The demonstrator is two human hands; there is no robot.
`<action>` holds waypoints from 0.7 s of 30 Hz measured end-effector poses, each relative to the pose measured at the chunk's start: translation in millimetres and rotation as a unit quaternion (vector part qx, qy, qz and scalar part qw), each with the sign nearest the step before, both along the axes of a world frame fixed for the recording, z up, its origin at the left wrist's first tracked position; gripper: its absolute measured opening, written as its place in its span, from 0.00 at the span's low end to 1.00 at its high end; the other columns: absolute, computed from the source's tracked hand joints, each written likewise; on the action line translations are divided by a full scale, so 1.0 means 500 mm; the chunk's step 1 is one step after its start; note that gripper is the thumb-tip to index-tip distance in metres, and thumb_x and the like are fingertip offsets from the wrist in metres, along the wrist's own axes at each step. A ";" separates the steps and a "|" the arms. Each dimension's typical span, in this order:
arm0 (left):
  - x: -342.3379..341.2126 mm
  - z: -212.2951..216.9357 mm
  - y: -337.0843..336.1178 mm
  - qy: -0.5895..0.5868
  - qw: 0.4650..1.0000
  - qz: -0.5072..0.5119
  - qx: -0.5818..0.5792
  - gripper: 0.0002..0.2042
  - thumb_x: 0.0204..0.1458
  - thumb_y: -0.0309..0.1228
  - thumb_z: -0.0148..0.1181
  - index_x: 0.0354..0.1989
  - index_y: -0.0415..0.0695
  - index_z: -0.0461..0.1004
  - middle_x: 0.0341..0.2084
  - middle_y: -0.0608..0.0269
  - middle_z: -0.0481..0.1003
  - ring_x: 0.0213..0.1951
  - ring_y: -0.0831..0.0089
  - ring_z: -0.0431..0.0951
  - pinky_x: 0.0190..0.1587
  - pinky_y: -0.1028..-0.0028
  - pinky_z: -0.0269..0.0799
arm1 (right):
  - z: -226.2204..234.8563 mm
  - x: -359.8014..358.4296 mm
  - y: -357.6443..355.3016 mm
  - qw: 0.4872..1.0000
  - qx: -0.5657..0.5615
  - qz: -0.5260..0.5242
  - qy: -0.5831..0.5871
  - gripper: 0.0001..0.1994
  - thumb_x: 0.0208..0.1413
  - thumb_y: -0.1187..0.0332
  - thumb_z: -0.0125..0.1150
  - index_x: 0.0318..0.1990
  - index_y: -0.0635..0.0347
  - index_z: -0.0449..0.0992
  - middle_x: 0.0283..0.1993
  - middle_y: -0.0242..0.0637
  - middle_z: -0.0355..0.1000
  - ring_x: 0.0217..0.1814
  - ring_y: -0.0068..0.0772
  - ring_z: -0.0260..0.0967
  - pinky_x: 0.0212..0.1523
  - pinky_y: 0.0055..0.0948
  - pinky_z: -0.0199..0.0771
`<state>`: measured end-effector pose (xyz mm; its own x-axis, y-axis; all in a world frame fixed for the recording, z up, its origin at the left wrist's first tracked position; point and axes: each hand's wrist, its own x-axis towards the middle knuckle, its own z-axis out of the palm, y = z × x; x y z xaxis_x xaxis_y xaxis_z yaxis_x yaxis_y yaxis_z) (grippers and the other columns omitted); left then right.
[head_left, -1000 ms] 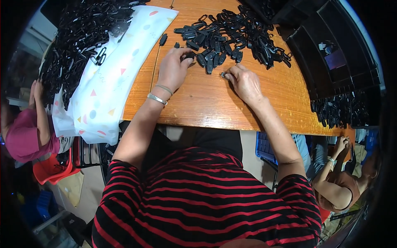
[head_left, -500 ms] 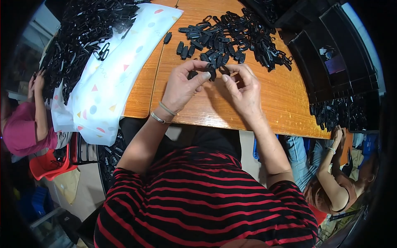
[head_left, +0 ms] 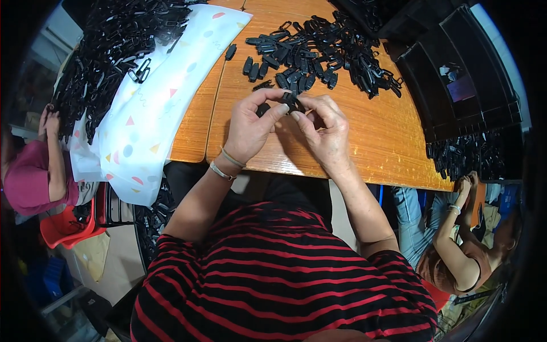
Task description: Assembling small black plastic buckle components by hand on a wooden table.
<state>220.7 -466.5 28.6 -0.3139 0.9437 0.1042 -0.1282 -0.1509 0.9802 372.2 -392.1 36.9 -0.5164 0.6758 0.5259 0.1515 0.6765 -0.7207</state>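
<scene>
In the head view, a worker's bare left hand [head_left: 249, 130] and bare right hand [head_left: 330, 132] pinch a small black plastic-looking piece [head_left: 291, 102] between thumbs and fingers, above a glossy orange-brown wooden table [head_left: 376, 145], on the near side of a loose heap of black oblong pieces [head_left: 305, 54]. Good handling likely calls for a steady left grip and light, squarely aligned right-thumb pressure; fingers hide the piece's finer detail.

Ref = hands. Left hand [head_left: 250, 125] and right hand [head_left: 329, 128] over table [head_left: 376, 151], small part [head_left: 292, 102] between. Loose parts [head_left: 310, 57] on table, 1 o'clock. Sheet [head_left: 151, 117] at 9, bigger heap [head_left: 111, 62] past it, 10. Co-workers [head_left: 39, 176]: 8 and 4.
</scene>
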 end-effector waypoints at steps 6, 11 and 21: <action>0.026 -0.040 -0.021 0.069 0.994 0.060 0.063 0.11 0.55 0.24 0.57 0.46 0.36 0.74 0.35 0.63 0.74 0.32 0.79 0.73 0.33 0.79 0.70 | -0.041 -0.020 -0.029 0.997 0.065 -0.034 -0.032 0.15 0.43 0.81 0.66 0.40 0.63 0.74 0.34 0.39 0.69 0.27 0.30 0.71 0.24 0.26 0.71; 0.026 -0.039 -0.048 0.220 0.969 0.084 0.080 0.09 0.59 0.24 0.51 0.45 0.34 0.72 0.33 0.63 0.71 0.35 0.79 0.71 0.39 0.81 0.67 | -0.045 -0.028 -0.059 0.996 0.056 -0.034 -0.061 0.17 0.42 0.79 0.68 0.42 0.63 0.72 0.35 0.40 0.68 0.28 0.31 0.71 0.25 0.25 0.72; 0.002 0.038 -0.065 0.409 0.889 0.058 0.195 0.06 0.49 0.27 0.57 0.34 0.40 0.73 0.25 0.57 0.71 0.30 0.57 0.68 0.34 0.67 0.64 | -0.059 -0.033 -0.079 0.995 0.045 0.081 0.025 0.25 0.45 0.78 0.66 0.53 0.65 0.66 0.44 0.48 0.71 0.38 0.50 0.73 0.34 0.36 0.75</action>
